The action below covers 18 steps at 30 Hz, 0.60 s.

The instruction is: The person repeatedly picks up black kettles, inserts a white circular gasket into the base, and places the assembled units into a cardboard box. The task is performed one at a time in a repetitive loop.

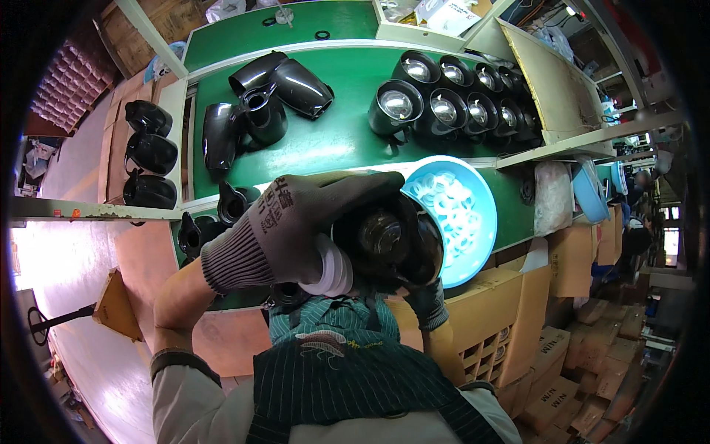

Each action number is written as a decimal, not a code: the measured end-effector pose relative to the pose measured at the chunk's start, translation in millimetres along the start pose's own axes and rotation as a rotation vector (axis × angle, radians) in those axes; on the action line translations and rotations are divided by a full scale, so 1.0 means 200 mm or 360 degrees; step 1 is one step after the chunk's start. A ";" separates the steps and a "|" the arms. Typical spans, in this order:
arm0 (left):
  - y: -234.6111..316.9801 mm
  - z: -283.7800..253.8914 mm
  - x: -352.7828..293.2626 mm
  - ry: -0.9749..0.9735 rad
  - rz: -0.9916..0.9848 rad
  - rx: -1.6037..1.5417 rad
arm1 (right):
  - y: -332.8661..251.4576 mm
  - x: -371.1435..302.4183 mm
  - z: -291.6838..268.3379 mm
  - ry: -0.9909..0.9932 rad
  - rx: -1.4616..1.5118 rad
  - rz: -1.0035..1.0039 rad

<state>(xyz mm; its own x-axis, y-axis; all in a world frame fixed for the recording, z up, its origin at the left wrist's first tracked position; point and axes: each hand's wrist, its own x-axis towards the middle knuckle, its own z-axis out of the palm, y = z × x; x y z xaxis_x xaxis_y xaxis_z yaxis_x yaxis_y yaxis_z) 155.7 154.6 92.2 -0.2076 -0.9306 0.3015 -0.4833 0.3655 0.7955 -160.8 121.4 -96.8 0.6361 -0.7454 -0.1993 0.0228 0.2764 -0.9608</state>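
Observation:
In front of my chest a glossy black jug body [418,248] is held with its round opening facing up, a shiny curved surface inside. My left hand [296,214], in a grey knit glove, is closed over the jug's near left rim, fingers reaching across its top. A small stack of white plastic rings [333,270] is tucked under that palm. My right hand [427,303], also gloved, supports the jug from below on the right; its fingers are mostly hidden. Just right of the jug, a light blue basin [462,274] holds many loose white rings [447,203].
Black jugs with silvery insides [444,111] stand in rows at the back right of the green bench [333,148]. Several empty-looking black shells [303,89] lie back left. More jugs [151,152] line a left ledge. Cardboard boxes [547,355] are stacked at right.

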 end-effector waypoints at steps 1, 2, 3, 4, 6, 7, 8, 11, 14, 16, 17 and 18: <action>-0.01 0.00 0.00 0.0010 -0.0049 0.0006 | -0.04 0.02 0.01 0.0029 -0.0141 -0.0089; -0.02 0.01 -0.01 0.0021 -0.0093 0.0011 | -0.09 0.04 0.04 0.0070 -0.0286 -0.0173; -0.04 0.01 -0.01 0.0029 -0.0137 0.0017 | -0.17 0.07 0.05 0.0068 -0.0743 -0.0476; -0.09 0.03 -0.02 0.0125 -0.0156 0.0017 | -0.19 0.07 0.06 0.0190 -0.0699 -0.0513; -0.23 0.06 -0.06 0.0319 -0.0198 0.0026 | -0.19 0.10 0.10 0.0474 0.0154 -0.0306; -0.26 0.08 -0.06 0.0342 -0.0410 -0.0172 | -0.22 0.13 0.12 0.0615 0.0688 -0.0286; -0.27 0.09 -0.03 0.0439 -0.0545 -0.0466 | -0.30 0.17 0.14 0.0470 0.1628 -0.0119; -0.52 0.14 -0.01 0.0634 -0.0403 -0.0374 | -0.25 0.31 0.02 0.0444 -0.0122 -0.0199; -0.68 0.11 0.07 0.0984 -0.0752 -0.1113 | -0.46 0.67 0.15 0.0489 -0.0050 -0.0145; -0.83 0.12 0.10 0.1342 -0.0658 -0.1039 | -0.46 1.00 0.16 0.0525 -0.0569 -0.0437; -0.94 0.14 0.08 0.1313 -0.0706 -0.0797 | -0.44 1.22 0.16 0.0620 -0.0748 -0.0971; -1.01 0.14 0.03 0.1304 -0.0757 -0.0538 | -0.49 1.37 0.18 0.0635 -0.1160 -0.1112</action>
<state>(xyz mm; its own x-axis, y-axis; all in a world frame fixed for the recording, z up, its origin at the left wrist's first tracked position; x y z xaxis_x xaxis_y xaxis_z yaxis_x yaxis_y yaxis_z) 229.0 75.9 -81.0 0.6549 -0.7513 0.0813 -0.0709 0.0460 0.9964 39.7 -88.2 -50.9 0.3606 -0.7780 0.5146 -0.2649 -0.6143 -0.7432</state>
